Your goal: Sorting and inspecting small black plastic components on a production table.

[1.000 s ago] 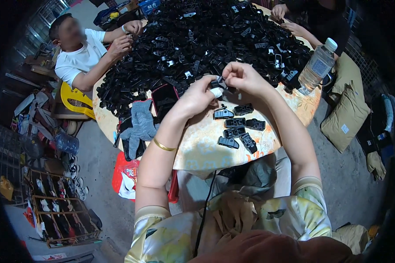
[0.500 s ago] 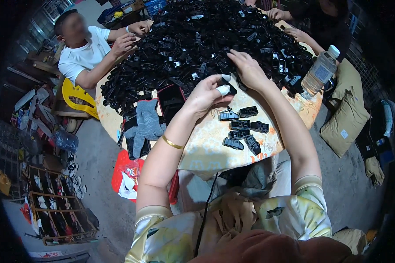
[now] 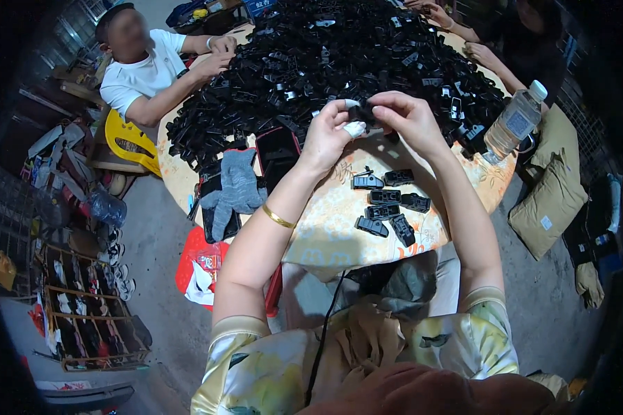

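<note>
My left hand (image 3: 329,138), with white wraps on thumb and forefinger, pinches a small black plastic part (image 3: 360,111) at the near edge of a big heap of black plastic parts (image 3: 325,62). From the other side, the thumb and fingers of my right hand (image 3: 414,128) are closed on the same part. My fingers hide most of it, so its exact shape cannot be made out. Closer to me, between my forearms, several black clip-like plastic pieces (image 3: 384,196) lie in a loose group on the patterned tabletop (image 3: 318,238).
A grey glove (image 3: 237,183) and a dark phone-like slab (image 3: 277,149) lie left of my left forearm. A clear bottle with a white cap (image 3: 516,121) stands at the right rim. A co-worker in white (image 3: 145,76) sits far left; another person in dark clothes (image 3: 526,41) is far right.
My right hand has left the heap's edge and come to the part in my left hand. The left-side co-worker's hands have lowered to the heap. The whole view has shifted slightly.
</note>
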